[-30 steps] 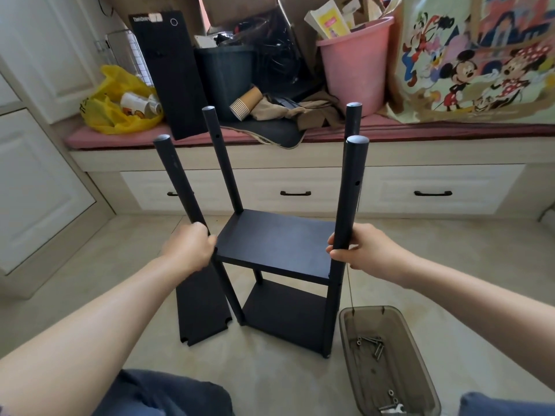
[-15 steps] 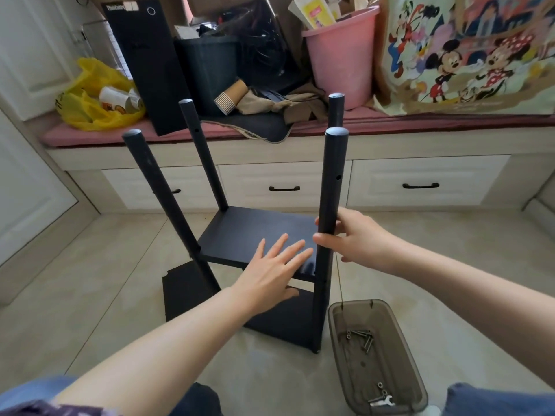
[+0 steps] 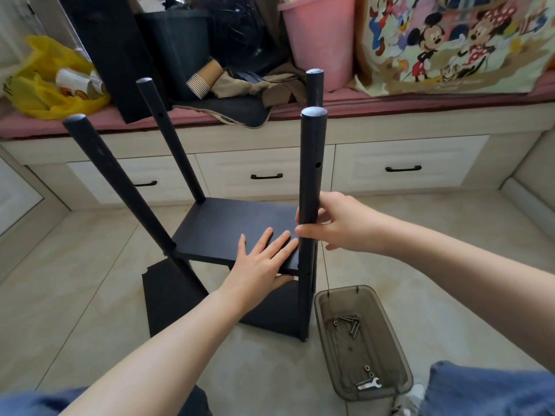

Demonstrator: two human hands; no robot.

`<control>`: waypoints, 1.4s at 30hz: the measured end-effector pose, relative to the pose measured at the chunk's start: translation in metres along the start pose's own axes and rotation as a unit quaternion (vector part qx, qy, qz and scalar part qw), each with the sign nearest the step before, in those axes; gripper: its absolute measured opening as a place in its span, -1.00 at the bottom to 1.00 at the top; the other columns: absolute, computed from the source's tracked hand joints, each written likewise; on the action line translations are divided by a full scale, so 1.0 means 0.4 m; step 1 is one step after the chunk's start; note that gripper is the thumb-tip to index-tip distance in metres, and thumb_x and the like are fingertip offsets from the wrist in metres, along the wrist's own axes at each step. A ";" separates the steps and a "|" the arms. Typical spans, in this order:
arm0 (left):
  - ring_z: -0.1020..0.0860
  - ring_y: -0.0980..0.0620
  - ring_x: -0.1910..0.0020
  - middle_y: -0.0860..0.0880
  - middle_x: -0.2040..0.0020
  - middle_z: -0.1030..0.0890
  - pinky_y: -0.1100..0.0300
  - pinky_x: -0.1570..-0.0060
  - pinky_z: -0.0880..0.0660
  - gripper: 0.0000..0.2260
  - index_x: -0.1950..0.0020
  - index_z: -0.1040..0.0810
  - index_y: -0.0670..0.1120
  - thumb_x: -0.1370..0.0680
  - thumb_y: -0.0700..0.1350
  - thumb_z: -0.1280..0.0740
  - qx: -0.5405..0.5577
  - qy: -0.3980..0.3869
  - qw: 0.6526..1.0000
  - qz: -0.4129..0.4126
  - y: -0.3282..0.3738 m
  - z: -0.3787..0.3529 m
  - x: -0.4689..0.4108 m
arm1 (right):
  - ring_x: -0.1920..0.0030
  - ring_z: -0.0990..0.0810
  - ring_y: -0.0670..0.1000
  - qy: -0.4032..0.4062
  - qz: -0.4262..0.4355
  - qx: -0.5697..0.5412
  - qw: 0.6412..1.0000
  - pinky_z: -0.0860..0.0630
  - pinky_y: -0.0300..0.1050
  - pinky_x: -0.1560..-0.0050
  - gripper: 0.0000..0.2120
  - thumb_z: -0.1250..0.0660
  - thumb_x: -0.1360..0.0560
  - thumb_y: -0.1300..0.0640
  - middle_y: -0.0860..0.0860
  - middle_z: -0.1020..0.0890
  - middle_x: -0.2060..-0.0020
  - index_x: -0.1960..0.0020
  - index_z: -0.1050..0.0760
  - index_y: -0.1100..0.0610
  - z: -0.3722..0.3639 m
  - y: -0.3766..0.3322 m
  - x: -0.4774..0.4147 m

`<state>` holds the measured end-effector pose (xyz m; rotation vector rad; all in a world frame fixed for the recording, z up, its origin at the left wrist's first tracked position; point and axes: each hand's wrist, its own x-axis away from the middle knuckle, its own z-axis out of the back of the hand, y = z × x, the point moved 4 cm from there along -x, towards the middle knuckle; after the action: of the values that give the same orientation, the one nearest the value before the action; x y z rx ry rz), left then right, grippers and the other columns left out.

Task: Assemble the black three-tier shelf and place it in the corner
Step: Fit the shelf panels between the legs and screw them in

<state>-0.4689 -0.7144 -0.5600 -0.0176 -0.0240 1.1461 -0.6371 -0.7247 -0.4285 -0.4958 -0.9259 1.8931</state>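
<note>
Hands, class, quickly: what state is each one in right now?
Left hand: open, fingers flat on the middle shelf board.
Right hand: closed, holding the front right pole.

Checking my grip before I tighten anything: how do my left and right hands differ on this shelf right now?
The left hand lies flat with straight fingers on the middle shelf board; the right hand curls its thumb and fingers round the front right pole. The left hand sits lower, at the board's near edge; the right hand is higher, above the board. Both are bare and meet near the board's front right corner.
</note>
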 end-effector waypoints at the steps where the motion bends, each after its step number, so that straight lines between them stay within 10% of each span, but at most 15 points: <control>1: 0.18 -0.08 -0.64 0.08 -0.67 0.07 -0.36 -0.50 0.16 -0.35 -0.65 0.10 0.12 -0.66 0.21 -0.15 0.004 0.008 1.000 0.002 0.003 -0.002 0.003 | 0.04 -0.63 -0.11 -0.003 -0.001 0.010 1.000 -0.49 -0.29 0.23 -0.89 -0.41 -0.54 0.03 -0.08 -0.63 0.12 0.03 -0.48 -0.03 0.001 -0.001 0.001; 9: 0.28 0.09 -0.60 0.21 -0.63 0.12 -0.12 -0.54 0.38 -0.14 -0.66 0.02 0.17 -0.44 0.57 0.15 0.091 0.051 0.993 0.059 0.033 -0.005 0.014 | -0.01 -0.67 -0.12 -0.096 -0.082 0.016 0.992 -0.65 -0.18 0.02 -0.75 -0.41 -0.54 0.01 -0.07 -0.67 -0.03 -0.20 -0.53 0.01 0.053 0.019 0.010; 20: -0.09 0.01 -0.63 0.09 -0.59 -0.27 -0.11 -0.58 0.03 -0.24 -0.56 -0.36 0.06 -0.50 0.45 0.03 0.118 0.158 0.974 0.112 0.078 -0.003 0.036 | 0.00 -0.70 0.04 -0.122 -0.318 -0.011 0.940 -0.64 0.01 -0.08 -0.73 -0.27 -0.64 0.05 0.06 -0.71 0.00 -0.24 -0.51 0.20 -0.032 0.372 0.044; 28: -0.07 -0.01 -0.63 0.06 -0.59 -0.30 -0.05 -0.59 0.09 -0.33 -0.54 -0.39 0.01 -0.60 0.39 0.01 0.122 0.152 0.972 0.129 0.102 -0.003 0.050 | 0.26 -0.55 0.09 -0.030 -0.390 -0.019 0.920 -0.49 -0.09 0.24 -0.86 -0.23 -0.53 0.25 0.17 -0.58 0.24 0.19 -0.50 0.19 -0.288 0.624 0.081; 33: -0.13 0.00 -0.62 0.06 -0.54 -0.38 0.00 -0.59 0.10 -0.44 -0.46 -0.51 0.00 -0.57 0.27 -0.15 0.185 0.179 0.956 0.137 0.121 -0.005 0.074 | -0.21 -0.58 0.21 -0.041 -0.439 0.004 0.898 -0.44 -0.13 0.00 -0.85 -0.21 -0.61 0.19 0.24 -0.61 -0.18 0.01 -0.54 0.23 -0.424 0.760 0.115; 42: -0.22 -0.03 -0.59 0.02 -0.47 -0.48 -0.02 -0.59 0.05 -0.53 -0.38 -0.57 -0.05 -0.58 0.18 -0.26 0.178 0.202 0.955 0.123 0.121 -0.013 0.086 | -0.39 -0.42 0.26 -0.005 -0.416 0.017 0.909 -0.38 0.01 -0.37 -0.57 -0.09 -0.60 0.32 0.22 -0.35 -0.44 -0.46 -0.36 0.21 -0.505 0.840 0.123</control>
<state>-0.4988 -0.6631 -0.5660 0.0676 0.5615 1.3637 -0.7180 -0.6943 -0.8141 -0.0326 -0.9114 1.1238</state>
